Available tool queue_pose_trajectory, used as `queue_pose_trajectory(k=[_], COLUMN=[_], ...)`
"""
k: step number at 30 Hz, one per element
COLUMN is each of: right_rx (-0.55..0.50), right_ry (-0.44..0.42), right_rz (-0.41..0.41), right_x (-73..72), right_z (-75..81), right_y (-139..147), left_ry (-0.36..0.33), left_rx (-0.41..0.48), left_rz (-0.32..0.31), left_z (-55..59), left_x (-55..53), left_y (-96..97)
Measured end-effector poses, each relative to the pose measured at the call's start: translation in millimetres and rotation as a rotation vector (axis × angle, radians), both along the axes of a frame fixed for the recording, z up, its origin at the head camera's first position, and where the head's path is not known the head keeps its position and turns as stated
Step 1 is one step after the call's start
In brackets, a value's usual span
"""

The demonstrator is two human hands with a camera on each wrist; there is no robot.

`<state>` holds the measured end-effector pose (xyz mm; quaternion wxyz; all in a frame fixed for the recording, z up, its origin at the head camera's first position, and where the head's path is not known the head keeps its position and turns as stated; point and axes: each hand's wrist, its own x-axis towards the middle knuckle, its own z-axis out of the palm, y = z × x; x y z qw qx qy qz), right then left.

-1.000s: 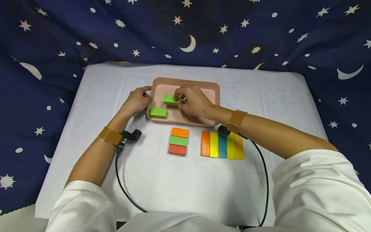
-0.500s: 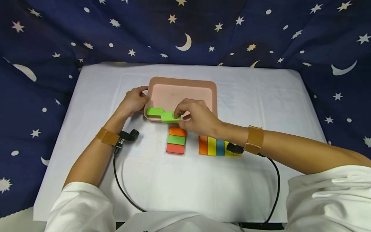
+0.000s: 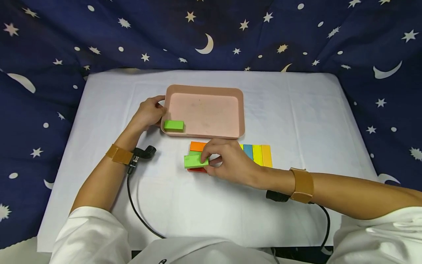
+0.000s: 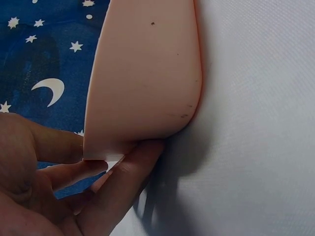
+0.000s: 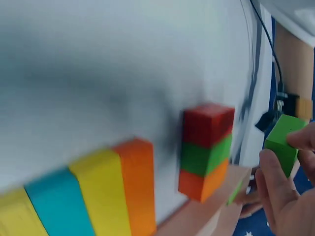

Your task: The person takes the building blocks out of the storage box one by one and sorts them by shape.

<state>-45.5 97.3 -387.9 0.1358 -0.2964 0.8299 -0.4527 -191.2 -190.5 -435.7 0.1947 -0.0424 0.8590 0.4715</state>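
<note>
A light green block [image 3: 196,161] is pinched between the thumb and fingers of my right hand [image 3: 232,163]. In the head view it hangs in front of a group of orange [image 3: 197,146], green [image 3: 195,153] and red [image 3: 196,170] blocks on the table, partly hiding them. In the right wrist view the held green block [image 5: 284,142] is apart from those blocks. My left hand [image 3: 150,113] grips the left edge of a pink tray [image 3: 206,134]; the left wrist view has its fingers against the tray's rim and outer wall [image 4: 145,73]. One green block [image 3: 174,126] lies in the tray's near-left corner.
Right of the group, a row of blocks stands side by side, among them blue [image 3: 248,151], yellow [image 3: 257,156] and amber [image 3: 266,156]; my right hand covers its left part. A white cloth covers the table [image 3: 184,205]. A starry dark-blue curtain [image 3: 158,33] hangs behind.
My right hand has carried the green block out of the tray, toward the front edge, to above the orange, green and red group. My left hand has stayed at the tray.
</note>
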Motion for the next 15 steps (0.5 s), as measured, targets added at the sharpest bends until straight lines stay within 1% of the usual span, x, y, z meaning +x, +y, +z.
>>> queue_pose_trajectory(k=[5,10,15], right_rx=[0.027,0.068,0.108], right_ry=[0.017,0.041,0.013], right_rz=[0.025,0.052,0.063], right_x=[18.2,34.3,46.0], right_z=[-11.9,-29.7,-49.6], right_y=[0.7,1.3,1.0], left_ry=[-0.001,0.008,0.009], left_rx=[0.007,0.006,-0.001], left_rz=[0.001,0.003,0.0], left_z=[-0.3,0.9,-0.7], left_x=[-1.0,-1.2,-1.3], left_y=[-1.2,-1.1,-0.3])
